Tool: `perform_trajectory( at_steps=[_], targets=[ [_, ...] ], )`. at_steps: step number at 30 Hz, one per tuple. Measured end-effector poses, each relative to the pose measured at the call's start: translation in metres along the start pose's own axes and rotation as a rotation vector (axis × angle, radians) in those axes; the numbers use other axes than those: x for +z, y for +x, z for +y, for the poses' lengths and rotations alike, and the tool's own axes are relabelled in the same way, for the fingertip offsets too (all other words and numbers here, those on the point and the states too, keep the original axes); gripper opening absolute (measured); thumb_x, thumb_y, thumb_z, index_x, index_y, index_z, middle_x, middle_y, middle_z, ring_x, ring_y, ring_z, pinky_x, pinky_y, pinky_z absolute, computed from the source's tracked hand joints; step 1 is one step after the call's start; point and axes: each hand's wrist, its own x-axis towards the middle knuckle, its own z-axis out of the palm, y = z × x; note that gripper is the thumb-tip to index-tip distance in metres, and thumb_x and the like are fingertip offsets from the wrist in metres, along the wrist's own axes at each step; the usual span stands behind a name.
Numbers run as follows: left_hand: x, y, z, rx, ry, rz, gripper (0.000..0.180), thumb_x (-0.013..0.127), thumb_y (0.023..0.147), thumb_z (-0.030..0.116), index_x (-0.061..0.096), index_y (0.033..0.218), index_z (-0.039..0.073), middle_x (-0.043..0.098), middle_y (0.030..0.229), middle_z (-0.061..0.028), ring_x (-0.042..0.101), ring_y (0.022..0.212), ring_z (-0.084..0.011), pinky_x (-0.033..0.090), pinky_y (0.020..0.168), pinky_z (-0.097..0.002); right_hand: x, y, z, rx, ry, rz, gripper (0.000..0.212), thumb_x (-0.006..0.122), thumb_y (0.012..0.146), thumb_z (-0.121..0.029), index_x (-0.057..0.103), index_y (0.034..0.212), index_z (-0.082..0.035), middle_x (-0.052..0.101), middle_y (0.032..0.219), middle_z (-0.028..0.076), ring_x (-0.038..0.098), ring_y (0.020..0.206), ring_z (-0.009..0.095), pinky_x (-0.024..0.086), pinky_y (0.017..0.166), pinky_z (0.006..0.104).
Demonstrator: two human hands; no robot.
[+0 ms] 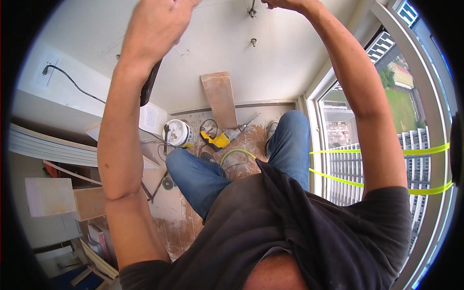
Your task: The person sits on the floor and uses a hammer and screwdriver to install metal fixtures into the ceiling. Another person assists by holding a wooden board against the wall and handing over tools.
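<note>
Both my arms reach up to the white wall (193,53). My left hand (159,24) is closed, its fingertips cut off by the top edge. From behind its wrist sticks out the black handle (151,84) of a tool; the tool's other end is hidden. My right hand (290,4) shows only in part at the top edge, with its fingers curled together. What they hold, if anything, cannot be made out. Just left of them a metal anchor bolt (252,13) juts from the wall. Below it is a second bolt (253,42).
A yellow and grey drill (220,140) lies on the dusty floor near my feet, beside a leaning wooden board (220,96) and a white bucket (178,133). A black cord (77,87) hangs from a socket at left. Stacked panels (53,150) stand left, a window (338,130) right.
</note>
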Motion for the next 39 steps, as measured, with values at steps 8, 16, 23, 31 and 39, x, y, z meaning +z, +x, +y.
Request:
perform_trajectory(
  at_steps=[8,16,23,31,39],
  targets=[
    [0.024,0.014,-0.021,0.249,0.362,-0.056,0.049,0.056,0.106,0.042,0.061,0.079,0.002,0.059,0.062,-0.0059,0.061,0.059,-0.0133,0.047,0.055,-0.0295,-0.001,0.002,0.003,0.011,0.012,0.041,0.029,0.071,0.1,-0.026,0.061,0.095,0.0,0.065,0.072,0.011,0.066,0.063,0.021,0.057,0.058,0.0378],
    [-0.001,0.003,0.033,0.255,-0.252,0.345,0.054,0.06,0.104,0.049,0.061,0.077,0.002,0.058,0.058,-0.0044,0.059,0.055,-0.0126,0.049,0.057,-0.0309,-0.01,-0.005,0.003,0.058,-0.066,0.021,0.03,0.07,0.1,-0.027,0.058,0.093,0.0,0.065,0.072,0.011,0.066,0.063,0.022,0.056,0.058,0.0388],
    [0.021,0.0,-0.01,0.145,0.168,-0.046,0.049,0.065,0.101,0.047,0.059,0.078,0.005,0.054,0.058,0.0,0.054,0.052,-0.0097,0.044,0.05,-0.0264,0.004,-0.002,0.001,-0.027,-0.045,0.031,0.028,0.071,0.1,-0.026,0.059,0.09,-0.002,0.063,0.068,0.009,0.064,0.061,0.019,0.054,0.057,0.0381],
    [0.052,-0.112,-0.013,-0.325,-0.759,-0.094,0.037,0.064,0.104,0.04,0.06,0.093,0.004,0.059,0.064,-0.0047,0.055,0.048,-0.0117,0.044,0.046,-0.025,0.034,-0.063,0.036,0.147,0.358,0.497,0.038,0.075,0.097,-0.032,0.072,0.113,0.002,0.072,0.084,0.008,0.07,0.072,0.014,0.061,0.07,0.0276],
    [0.107,-0.203,-0.026,-0.619,-0.985,-0.218,0.038,0.064,0.105,0.038,0.059,0.094,0.001,0.06,0.067,-0.0074,0.056,0.049,-0.0135,0.045,0.048,-0.0267,0.103,-0.103,0.058,0.185,0.987,0.88,0.031,0.079,0.094,-0.016,0.07,0.109,0.011,0.076,0.092,0.018,0.076,0.073,0.025,0.065,0.07,0.0357]
  ],
)
